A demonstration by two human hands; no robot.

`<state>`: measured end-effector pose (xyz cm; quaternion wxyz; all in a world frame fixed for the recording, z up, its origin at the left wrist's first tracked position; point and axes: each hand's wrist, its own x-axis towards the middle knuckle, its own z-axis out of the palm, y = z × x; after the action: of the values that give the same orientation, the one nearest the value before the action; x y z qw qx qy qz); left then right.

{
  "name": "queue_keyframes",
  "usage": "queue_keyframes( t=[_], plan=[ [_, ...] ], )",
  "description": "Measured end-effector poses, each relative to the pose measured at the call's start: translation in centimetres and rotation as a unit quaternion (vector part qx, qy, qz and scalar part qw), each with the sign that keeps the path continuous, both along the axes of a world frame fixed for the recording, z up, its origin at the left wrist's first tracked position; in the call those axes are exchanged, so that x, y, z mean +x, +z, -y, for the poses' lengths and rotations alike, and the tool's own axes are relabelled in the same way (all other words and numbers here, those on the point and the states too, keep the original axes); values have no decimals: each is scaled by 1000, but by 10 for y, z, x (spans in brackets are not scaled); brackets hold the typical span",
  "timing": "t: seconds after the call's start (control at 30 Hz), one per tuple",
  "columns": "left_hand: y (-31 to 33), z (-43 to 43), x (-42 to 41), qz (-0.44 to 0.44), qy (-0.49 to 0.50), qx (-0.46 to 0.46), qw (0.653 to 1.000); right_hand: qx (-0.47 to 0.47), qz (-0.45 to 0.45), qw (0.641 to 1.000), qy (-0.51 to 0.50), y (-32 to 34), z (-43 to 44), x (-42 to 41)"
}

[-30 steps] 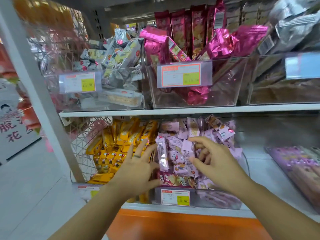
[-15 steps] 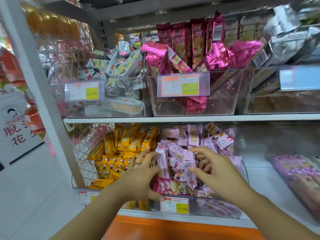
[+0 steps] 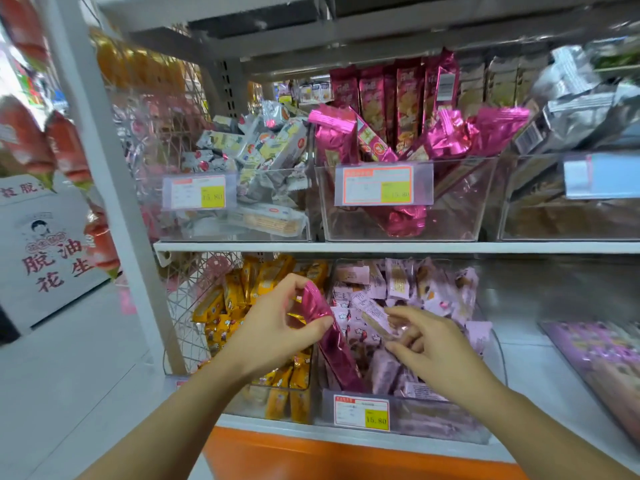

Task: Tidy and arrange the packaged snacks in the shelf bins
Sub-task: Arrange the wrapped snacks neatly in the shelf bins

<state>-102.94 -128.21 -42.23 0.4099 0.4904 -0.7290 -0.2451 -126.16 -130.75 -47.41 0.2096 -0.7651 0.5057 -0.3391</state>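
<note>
Left hand [image 3: 277, 327] pinches magenta packet [image 3: 334, 348] — top toward 11 o'clock (foot in bin [image 3: 436, 422]); right hand [image 3: 438, 353] pinches lilac packet [image 3: 372, 311].

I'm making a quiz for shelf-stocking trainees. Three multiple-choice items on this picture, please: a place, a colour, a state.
1. Where does the lower end of the magenta packet sit?
A) on the floor
B) in the bin of lilac packets
C) on the upper shelf

2. What colour are the neighbouring packets, left of that bin?
A) yellow
B) green
C) blue

3. What is the left hand doing?
A) resting flat
B) pinching the magenta packet
C) pointing at a label

Answers:
1. B, its lower end is sunk among lilac wrappers.
2. A, yellow wrappers fill that bin.
3. B, thumb and fingers clamp its upper end.
</note>
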Motion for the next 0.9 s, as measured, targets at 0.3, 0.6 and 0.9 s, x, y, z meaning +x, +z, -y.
queue_keyframes(
  t=[0.3, 0.6, 0.9],
  plan=[
    [58, -25, -6, -128, -50, -76, 988, -22, 34, 993, 108, 71, -22, 10],
    [128, -55, -9, -304, -67, -144, 939, -19, 131, 984, 118, 136, -75, -18],
    [170, -44, -26, -236, -29, -135, 962, -285, 227, 931, -27, 193, -105, -28]
  ],
)
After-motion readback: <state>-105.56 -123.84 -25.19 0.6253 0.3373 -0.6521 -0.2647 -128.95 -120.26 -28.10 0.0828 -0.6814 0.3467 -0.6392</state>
